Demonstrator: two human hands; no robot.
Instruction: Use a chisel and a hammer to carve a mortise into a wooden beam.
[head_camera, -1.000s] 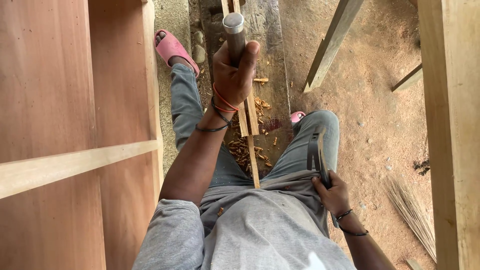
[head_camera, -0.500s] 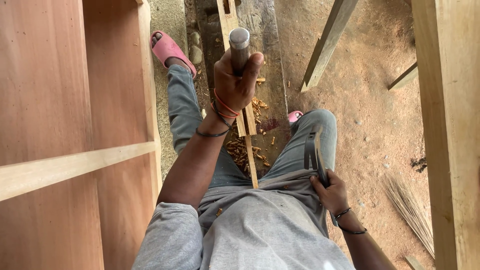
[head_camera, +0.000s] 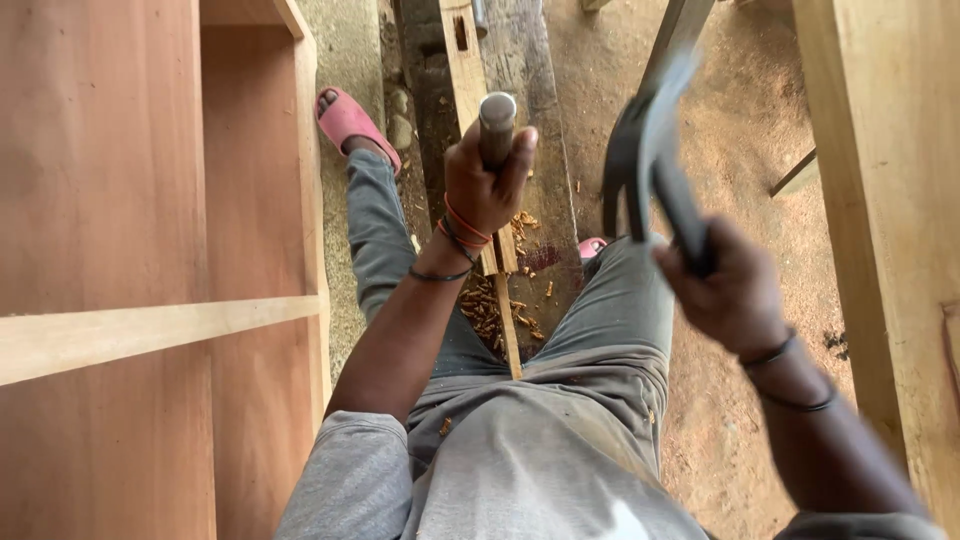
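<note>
My left hand (head_camera: 487, 183) is closed around a chisel (head_camera: 496, 122) with a round grey butt end, held upright over a narrow wooden strip (head_camera: 470, 70) that runs between my legs. My right hand (head_camera: 722, 290) grips a dark claw hammer (head_camera: 640, 160), raised at the right and blurred by motion; its head is level with the chisel's top, to the right of it. Wood chips (head_camera: 492, 305) lie around the strip just below my left hand.
A reddish plywood cabinet (head_camera: 130, 200) with a pale shelf board (head_camera: 150, 330) fills the left. A pale timber post (head_camera: 885, 200) stands at the right edge. A dark plank (head_camera: 530, 60) lies under the strip on the dirt ground. Pink sandals (head_camera: 350, 122) are on my feet.
My right hand has lifted the hammer from my right thigh up to the level of the chisel. My left hand stays on the chisel; the view has shifted slightly.
</note>
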